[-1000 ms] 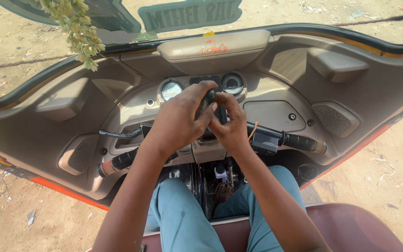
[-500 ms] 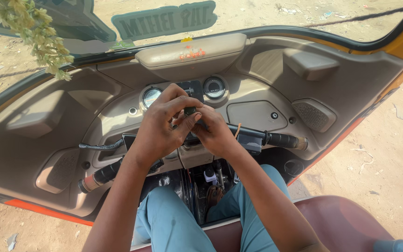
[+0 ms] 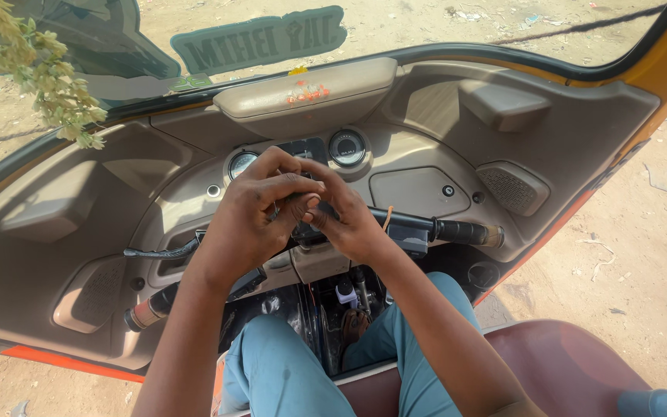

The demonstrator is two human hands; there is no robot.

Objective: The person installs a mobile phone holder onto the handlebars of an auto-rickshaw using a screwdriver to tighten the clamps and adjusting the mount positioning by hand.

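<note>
Seated behind a wide beige dashboard [image 3: 426,139] of a 3-wheeler cab, windscreen above, sandy ground outside on both sides. Spanning the cab just below, a black handlebar [image 3: 418,224], its right grip [image 3: 468,232] jutting free toward the open side and its left grip [image 3: 148,309] hanging lower, within easy reach of either arm. Dead centre over the bar, both hands brought together so the fingers can work 1 spot. Left hand [image 3: 252,212] curled from above, fingers bent and pinching down on a small dark part [image 3: 306,230] at the middle of the bar. Right hand [image 3: 349,224] cupped from the other side, fingertips meeting the left ones on that same part; exact grasp hidden under the fingers. Behind the knuckles, 2 round gauges [image 3: 347,147], partly covered. Top left, a dried flower garland [image 3: 40,69] dangling from the frame.
</note>
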